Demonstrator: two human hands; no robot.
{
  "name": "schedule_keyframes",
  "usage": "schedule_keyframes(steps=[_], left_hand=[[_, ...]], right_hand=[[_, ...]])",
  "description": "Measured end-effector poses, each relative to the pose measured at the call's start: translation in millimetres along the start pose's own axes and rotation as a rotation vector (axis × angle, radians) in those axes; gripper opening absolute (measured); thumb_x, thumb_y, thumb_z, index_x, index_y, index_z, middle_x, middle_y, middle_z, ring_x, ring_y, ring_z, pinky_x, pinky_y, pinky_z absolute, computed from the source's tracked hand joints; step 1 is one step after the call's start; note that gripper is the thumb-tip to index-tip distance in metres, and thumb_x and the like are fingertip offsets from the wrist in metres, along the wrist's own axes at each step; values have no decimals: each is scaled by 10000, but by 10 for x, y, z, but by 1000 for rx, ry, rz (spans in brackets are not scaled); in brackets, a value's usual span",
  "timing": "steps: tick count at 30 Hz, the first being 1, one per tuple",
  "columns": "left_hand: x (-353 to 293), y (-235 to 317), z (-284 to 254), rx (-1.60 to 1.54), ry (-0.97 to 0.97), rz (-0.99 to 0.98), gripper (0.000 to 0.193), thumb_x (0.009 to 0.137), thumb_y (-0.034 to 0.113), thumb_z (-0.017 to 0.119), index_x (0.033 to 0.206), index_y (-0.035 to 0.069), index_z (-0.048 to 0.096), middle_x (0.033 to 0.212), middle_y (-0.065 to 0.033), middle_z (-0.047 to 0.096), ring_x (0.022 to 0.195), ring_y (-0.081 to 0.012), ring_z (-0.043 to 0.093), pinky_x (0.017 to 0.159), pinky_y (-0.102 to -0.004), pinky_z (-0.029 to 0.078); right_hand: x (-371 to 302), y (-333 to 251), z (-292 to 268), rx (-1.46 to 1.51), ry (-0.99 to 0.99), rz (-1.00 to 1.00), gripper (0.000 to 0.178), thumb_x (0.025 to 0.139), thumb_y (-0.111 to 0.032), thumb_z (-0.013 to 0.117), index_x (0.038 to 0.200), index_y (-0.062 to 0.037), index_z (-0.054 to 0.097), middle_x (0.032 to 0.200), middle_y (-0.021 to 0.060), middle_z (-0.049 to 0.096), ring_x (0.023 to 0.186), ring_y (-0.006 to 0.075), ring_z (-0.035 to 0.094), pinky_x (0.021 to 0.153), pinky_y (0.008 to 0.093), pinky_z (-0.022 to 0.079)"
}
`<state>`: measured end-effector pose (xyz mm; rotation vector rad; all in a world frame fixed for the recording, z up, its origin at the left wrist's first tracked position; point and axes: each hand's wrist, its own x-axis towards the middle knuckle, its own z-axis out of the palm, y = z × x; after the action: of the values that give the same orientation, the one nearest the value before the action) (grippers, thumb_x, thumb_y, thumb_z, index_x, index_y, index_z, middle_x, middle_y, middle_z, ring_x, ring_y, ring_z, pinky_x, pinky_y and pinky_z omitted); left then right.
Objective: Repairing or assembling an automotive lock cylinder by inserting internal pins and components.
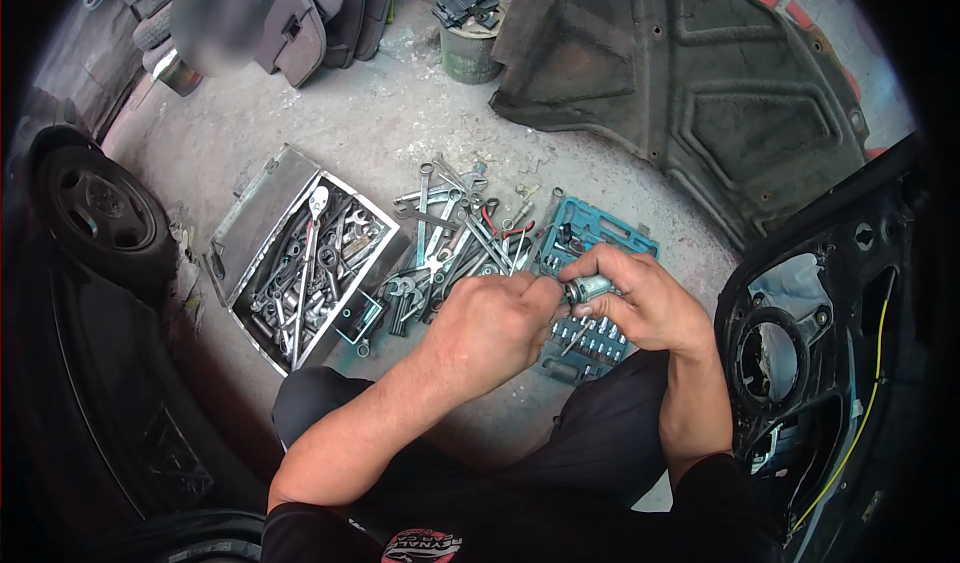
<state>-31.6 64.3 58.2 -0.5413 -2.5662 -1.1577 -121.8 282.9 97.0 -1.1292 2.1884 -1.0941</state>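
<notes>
Between my two hands, above a teal socket-set case (606, 225), is a small silver metal cylinder (590, 288) with a darker end. The thumb and fingers of my right hand (640, 298) pinch it from the right. My left hand (495, 325) is closed, its fingertips at the cylinder's dark end; its fingers partly hide what they grip there. Below the hands, rows of small sockets (603, 341) sit in the case. Left of the case, several loose wrenches (440, 225) and red-handled pliers (512, 229) lie heaped on the concrete floor.
An open metal toolbox (382, 239) full of ratchets, wrenches and sockets stands left of the heap. A black door panel (735, 363) rises at right. A dark moulded liner (640, 73) lies beyond. A green bucket (468, 61) and a wheel (100, 203) stand farther off.
</notes>
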Motion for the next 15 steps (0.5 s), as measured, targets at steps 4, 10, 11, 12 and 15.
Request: schedule_keyframes(steps=[4, 10, 11, 12, 15], left_hand=[[36, 4, -25, -22, -2, -24, 194, 882, 129, 813, 920, 33, 649, 726, -133, 655, 656, -343, 701, 556, -429, 545], [36, 16, -56, -79, -12, -69, 188, 889, 127, 808, 910, 30, 648, 711, -138, 649, 669, -346, 701, 580, -433, 549], [30, 18, -72, -77, -11, -71, 188, 889, 127, 808, 910, 30, 648, 711, -138, 649, 669, -346, 701, 580, -433, 549], [23, 16, -92, -70, -24, -62, 188, 890, 127, 808, 896, 27, 649, 708, -142, 647, 655, -351, 690, 580, -433, 542], [18, 38, -288, -30, -48, -86, 180, 892, 117, 807, 873, 21, 656, 703, -153, 642, 628, -358, 665, 575, -432, 525]], right_hand=[[-9, 61, 34, -43, 35, -84, 333, 946, -98, 733, 1255, -8, 646, 1187, 161, 717, 1134, 356, 693, 951, 418, 551], [8, 41, 83, -13, 73, -186, 304, 977, -161, 719, 1228, -1, 656, 1166, 155, 694, 1079, 344, 687, 942, 412, 547], [11, 30, 81, -12, 71, -188, 304, 977, -161, 719, 1228, -1, 656, 1166, 155, 694, 1079, 344, 687, 942, 412, 547], [11, 16, 71, -12, 72, -181, 290, 967, -155, 715, 1207, 0, 661, 1140, 149, 693, 1048, 323, 687, 922, 398, 544], [-59, 130, -27, 34, 200, -141, 271, 943, -145, 707, 1169, 0, 670, 1079, 131, 688, 986, 274, 678, 878, 367, 531]])
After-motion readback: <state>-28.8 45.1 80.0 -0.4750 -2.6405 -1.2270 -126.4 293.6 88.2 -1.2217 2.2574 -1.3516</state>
